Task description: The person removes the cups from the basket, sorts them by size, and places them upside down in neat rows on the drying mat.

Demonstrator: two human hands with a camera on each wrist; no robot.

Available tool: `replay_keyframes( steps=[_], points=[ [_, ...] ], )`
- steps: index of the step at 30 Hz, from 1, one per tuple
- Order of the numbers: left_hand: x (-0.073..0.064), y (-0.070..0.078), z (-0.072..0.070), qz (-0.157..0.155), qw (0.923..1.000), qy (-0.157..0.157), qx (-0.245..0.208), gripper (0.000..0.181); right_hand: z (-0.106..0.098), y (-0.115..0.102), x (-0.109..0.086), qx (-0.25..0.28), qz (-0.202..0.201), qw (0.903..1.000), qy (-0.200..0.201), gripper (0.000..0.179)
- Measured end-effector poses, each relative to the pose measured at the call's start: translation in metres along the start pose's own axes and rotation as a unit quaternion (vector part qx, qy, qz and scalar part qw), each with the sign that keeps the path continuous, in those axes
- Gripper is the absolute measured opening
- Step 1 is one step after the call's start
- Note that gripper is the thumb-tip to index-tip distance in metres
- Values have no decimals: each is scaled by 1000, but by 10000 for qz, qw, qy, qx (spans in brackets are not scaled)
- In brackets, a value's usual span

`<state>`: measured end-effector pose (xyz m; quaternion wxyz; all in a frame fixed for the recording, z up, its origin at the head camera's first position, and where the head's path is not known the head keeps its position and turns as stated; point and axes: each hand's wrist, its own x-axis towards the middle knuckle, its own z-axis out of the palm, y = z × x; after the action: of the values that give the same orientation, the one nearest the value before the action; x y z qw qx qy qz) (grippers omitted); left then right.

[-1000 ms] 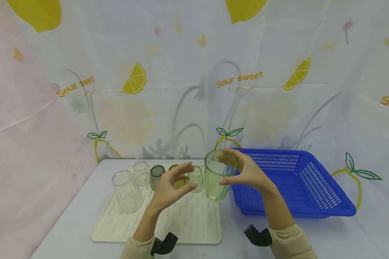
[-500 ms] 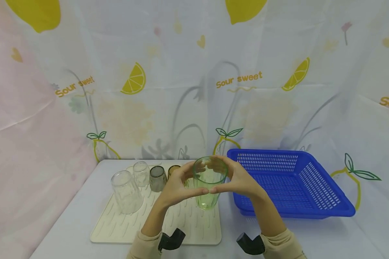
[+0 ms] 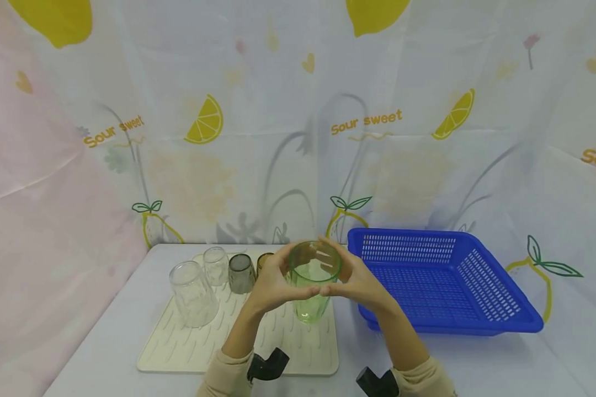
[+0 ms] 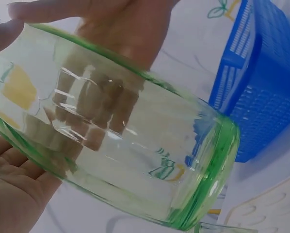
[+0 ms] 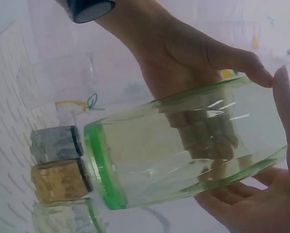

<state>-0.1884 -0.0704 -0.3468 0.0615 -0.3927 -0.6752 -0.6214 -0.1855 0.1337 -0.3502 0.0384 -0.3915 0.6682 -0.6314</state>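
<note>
A tall, clear green drinking glass point(image 3: 310, 307) is held above the mat with its mouth up. My left hand point(image 3: 272, 285) grips its left side, and my right hand point(image 3: 356, 280) grips the right side. Both thumbs meet at the front, while the fingers curl behind and show through the glass wall. In the left wrist view, the thick green base of this glass point(image 4: 203, 179) is free of the fingers. Behind it in the right wrist view stand a small amber glass point(image 5: 62, 180) and a small pale green glass point(image 5: 65, 217).
On the cream ribbed drying mat point(image 3: 218, 353) stand a large clear glass point(image 3: 195, 298), a small clear glass point(image 3: 216, 267) and a grey glass point(image 3: 241, 274). A blue plastic basket point(image 3: 482, 325) sits to the right. A lemon-printed cloth point(image 3: 278, 110) hangs behind.
The right hand has brought the green glass left and slightly down, over the mat. My left hand, apart from it at first, has moved right and now grips it too.
</note>
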Motion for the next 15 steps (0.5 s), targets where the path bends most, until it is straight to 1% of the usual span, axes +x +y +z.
replay_keyframes(
  steps=[2, 4, 6, 8, 10, 11, 15],
  points=[
    [1, 0, 0, 65, 9999, 83, 44, 71, 3, 8, -2, 77, 48, 10000, -10, 95],
    [2, 1, 1, 112, 9998, 158, 70, 71, 7, 16, -6, 149, 265, 9995, -28, 92],
    [4, 3, 1, 156, 9997, 177, 53, 70, 11, 24, -9, 110, 455, 9989, -47, 84],
    [5, 5, 2, 166, 9997, 191, 33, 71, 15, 32, -13, 244, 660, 9975, -51, 82],
    [7, 7, 2, 242, 9995, 198, 14, 70, 19, 39, -16, 69, 832, 9965, 16, 47],
    [8, 8, 2, 292, 9994, 198, -5, 70, 21, 43, -18, -22, 881, 9961, 48, 35],
    [11, 11, 0, 447, 9988, 191, -106, 69, 27, 54, -24, 106, 1149, 9932, 163, 33]
  ],
)
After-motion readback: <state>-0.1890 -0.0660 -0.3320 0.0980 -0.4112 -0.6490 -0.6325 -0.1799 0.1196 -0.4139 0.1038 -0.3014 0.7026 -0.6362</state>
